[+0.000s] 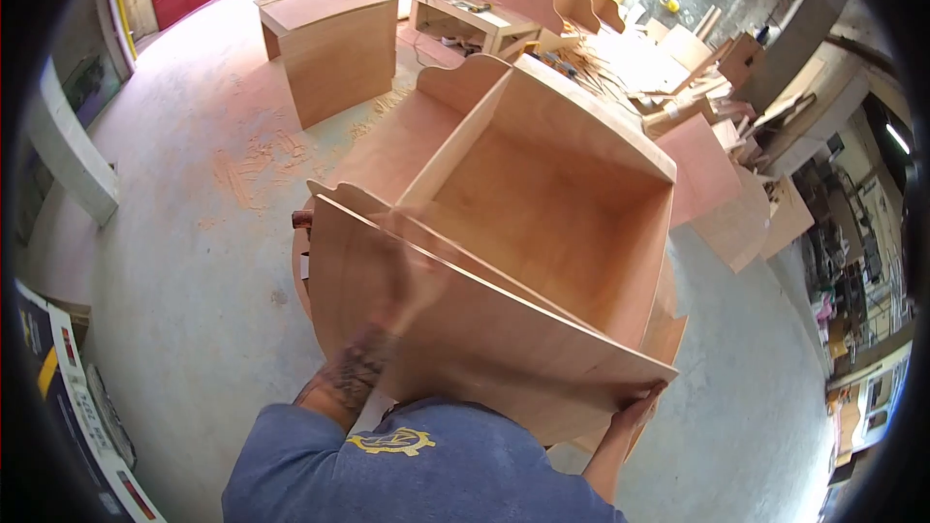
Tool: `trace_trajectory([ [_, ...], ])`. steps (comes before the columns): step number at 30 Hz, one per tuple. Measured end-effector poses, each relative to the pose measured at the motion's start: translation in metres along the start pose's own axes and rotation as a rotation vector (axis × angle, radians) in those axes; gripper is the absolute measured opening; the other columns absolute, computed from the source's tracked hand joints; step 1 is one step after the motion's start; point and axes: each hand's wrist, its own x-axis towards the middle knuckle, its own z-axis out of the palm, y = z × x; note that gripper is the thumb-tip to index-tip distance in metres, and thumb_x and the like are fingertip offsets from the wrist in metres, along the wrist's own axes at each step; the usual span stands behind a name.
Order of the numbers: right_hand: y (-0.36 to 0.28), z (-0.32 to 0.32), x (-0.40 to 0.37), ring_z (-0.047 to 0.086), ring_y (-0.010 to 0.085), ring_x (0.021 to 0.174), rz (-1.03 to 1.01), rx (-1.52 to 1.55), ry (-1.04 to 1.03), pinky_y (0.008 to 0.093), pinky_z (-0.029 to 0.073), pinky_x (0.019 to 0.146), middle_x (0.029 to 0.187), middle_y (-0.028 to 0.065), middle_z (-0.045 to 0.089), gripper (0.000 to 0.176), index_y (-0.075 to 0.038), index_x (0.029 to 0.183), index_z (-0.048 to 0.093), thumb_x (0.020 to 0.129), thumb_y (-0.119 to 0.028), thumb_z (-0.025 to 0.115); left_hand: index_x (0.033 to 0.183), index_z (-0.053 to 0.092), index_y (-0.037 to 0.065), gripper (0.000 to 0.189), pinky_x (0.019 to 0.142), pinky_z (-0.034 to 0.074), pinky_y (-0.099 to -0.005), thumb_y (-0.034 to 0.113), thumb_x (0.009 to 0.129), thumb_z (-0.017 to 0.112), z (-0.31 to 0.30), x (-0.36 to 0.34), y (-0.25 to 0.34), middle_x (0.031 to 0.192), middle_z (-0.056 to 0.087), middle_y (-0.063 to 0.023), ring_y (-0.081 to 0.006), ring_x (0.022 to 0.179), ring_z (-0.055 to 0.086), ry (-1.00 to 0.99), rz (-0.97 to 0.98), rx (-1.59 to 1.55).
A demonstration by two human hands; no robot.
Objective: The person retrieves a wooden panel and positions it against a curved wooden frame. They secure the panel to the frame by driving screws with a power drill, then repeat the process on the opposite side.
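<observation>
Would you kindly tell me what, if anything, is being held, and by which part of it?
The right hand holds the panel near its right corner; the left hand is too blurred to tell.

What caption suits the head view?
Left hand blurred, right hand at a panel's edge, beside an open wooden cabinet.

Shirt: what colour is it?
The shirt is greyish blue with a yellow emblem, best seen in the head view.
</observation>
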Motion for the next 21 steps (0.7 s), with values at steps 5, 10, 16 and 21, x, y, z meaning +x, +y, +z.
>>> trace_trajectory([
  [5, 0.017, -0.013, 0.022, 0.054, 0.0261, 0.138, 0.092, 0.021, -0.043, 0.0446, 0.043, 0.117, 0.147, 0.0084, 0.065, 0.088, -0.005, 0.145, 0.071, 0.096, -0.078, 0.071, 0.159, 0.045, -0.002, 0.069, 0.122, 0.036, -0.0497, 0.041, 0.110, 0.067, -0.095, -0.031, -0.220, 0.152, 0.053, -0.0248, -0.0350, 0.143, 0.049, 0.369, -0.345, 0.502],
  [10, 0.010, -0.001, 0.027, 0.051, 0.0336, 0.147, 0.168, -0.131, -0.069, 0.0496, 0.039, 0.125, 0.160, 0.0142, 0.057, 0.103, -0.002, 0.157, 0.059, 0.093, -0.082, 0.070, 0.139, 0.069, 0.002, 0.054, 0.105, 0.052, -0.0374, 0.048, 0.111, 0.068, -0.118, -0.026, -0.242, 0.128, 0.077, -0.0114, -0.0212, 0.118, 0.069, -0.009, -0.532, -0.156],
  [16, 0.059, 0.005, 0.063, 0.067, 0.0314, 0.122, 0.208, -0.407, 0.039, 0.0460, 0.050, 0.112, 0.128, 0.0175, 0.073, 0.087, 0.000, 0.120, 0.073, 0.092, -0.083, 0.071, 0.132, 0.074, 0.004, 0.075, 0.105, 0.053, -0.0420, 0.072, 0.100, 0.068, -0.091, -0.007, -0.215, 0.127, 0.079, -0.0168, -0.0316, 0.123, 0.073, -0.181, -0.659, 0.204],
  [21, 0.100, 0.008, 0.075, 0.063, 0.0373, 0.136, 0.298, -0.508, 0.143, 0.0513, 0.051, 0.115, 0.146, 0.0291, 0.064, 0.113, 0.011, 0.135, 0.067, 0.081, -0.088, 0.076, 0.133, 0.075, 0.006, 0.077, 0.107, 0.053, -0.0454, 0.076, 0.099, 0.065, -0.068, -0.005, -0.208, 0.127, 0.078, -0.0182, -0.0357, 0.125, 0.071, -0.228, -0.735, 0.388],
])
